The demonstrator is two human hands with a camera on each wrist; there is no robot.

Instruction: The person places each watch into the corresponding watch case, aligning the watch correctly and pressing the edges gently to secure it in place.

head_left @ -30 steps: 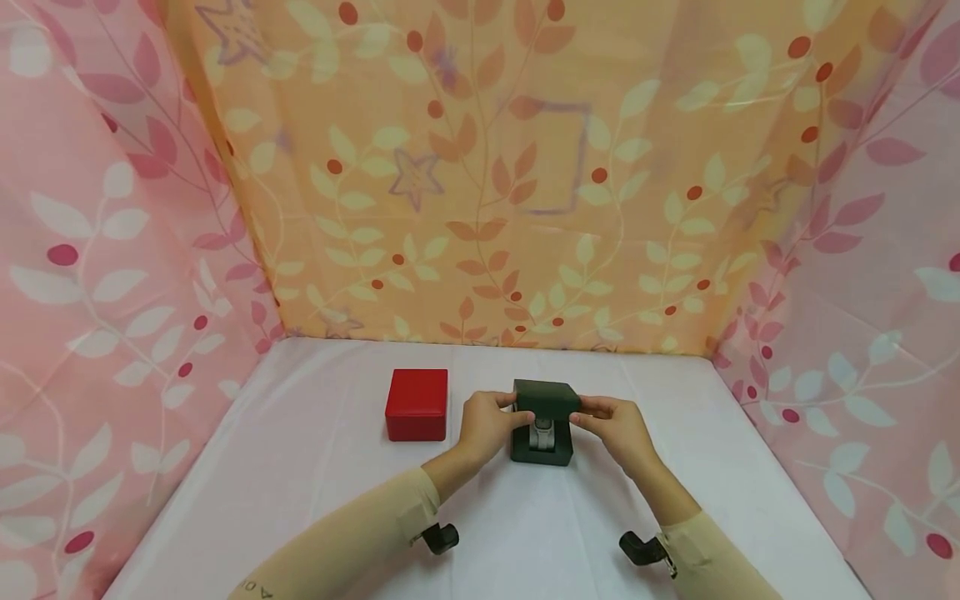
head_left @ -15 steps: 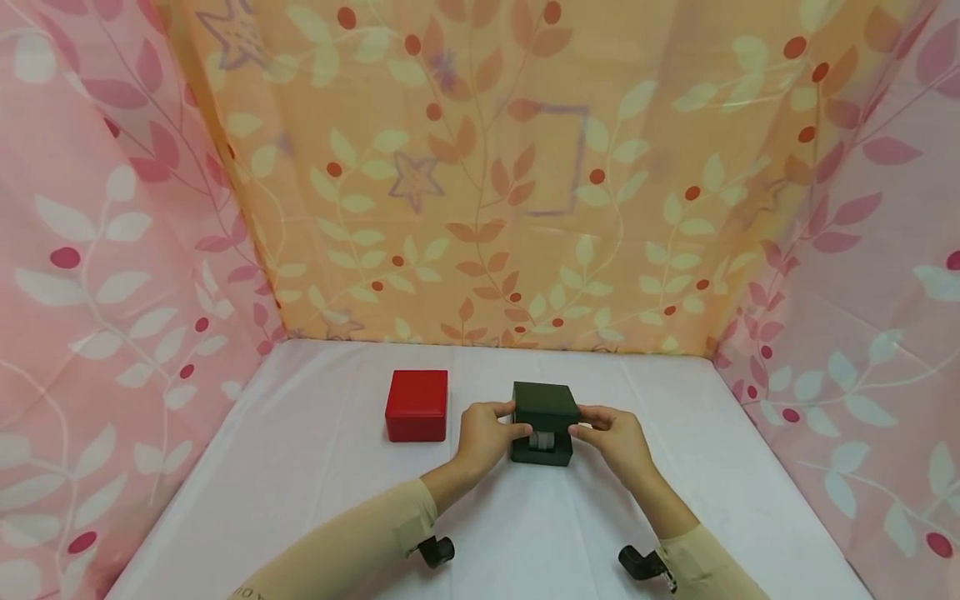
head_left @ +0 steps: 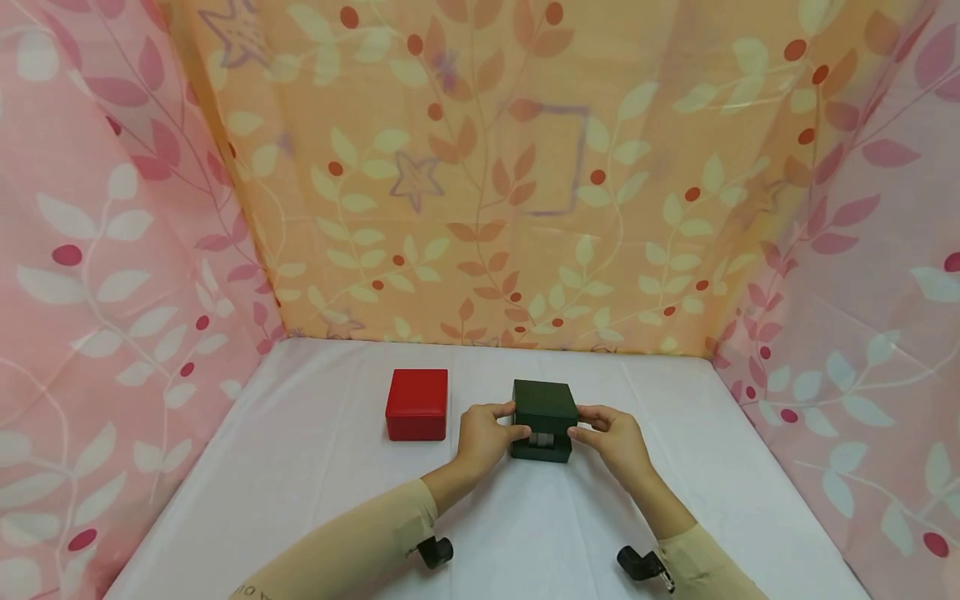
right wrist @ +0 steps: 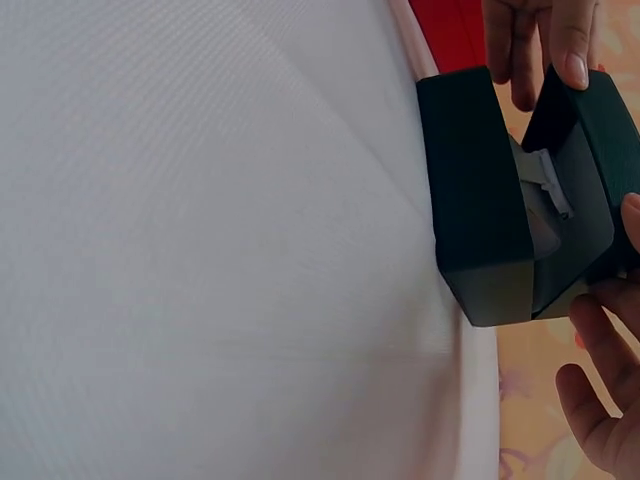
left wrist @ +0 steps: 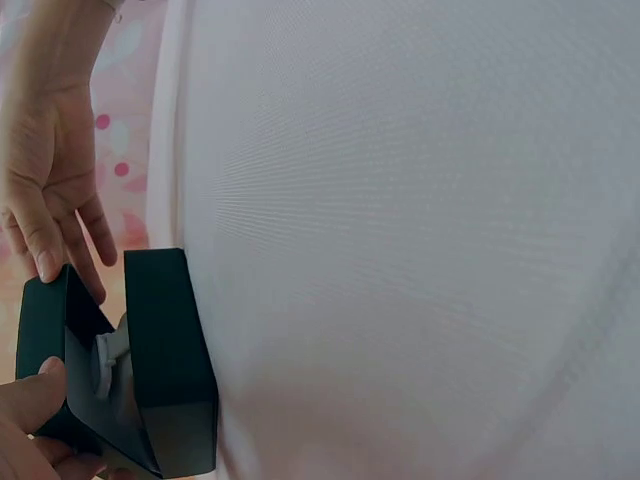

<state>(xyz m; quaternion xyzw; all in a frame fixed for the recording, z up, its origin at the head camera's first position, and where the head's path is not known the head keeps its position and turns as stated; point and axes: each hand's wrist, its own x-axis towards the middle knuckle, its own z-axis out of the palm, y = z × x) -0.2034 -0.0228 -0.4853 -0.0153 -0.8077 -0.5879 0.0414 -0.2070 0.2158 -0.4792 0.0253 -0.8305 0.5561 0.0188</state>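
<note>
A dark green watch box [head_left: 545, 402] stands on the white cloth with its hinged lid [left wrist: 42, 320] part-way down. Through the front gap, a grey watch [head_left: 542, 439] shows inside; the lid hides most of it. My left hand [head_left: 482, 437] pinches the lid's left side, thumb at the lower front corner. On the opposite side, my right hand [head_left: 618, 435] holds the lid between thumb and fingers. The right wrist view shows the wedge-shaped gap between lid and base [right wrist: 475, 170], with a pale watch part [right wrist: 548, 185] inside.
A closed red box [head_left: 417, 406] sits to the left of my left hand. White cloth [head_left: 540, 533] covers the table. Floral curtains [head_left: 480, 208] stand along the back and both sides. A small black camera [head_left: 435, 552] is strapped at each wrist.
Both hands have brought the lid down and forward, mostly in the first half second. The watch was largely visible before; now only a small part shows. The red box stays in place.
</note>
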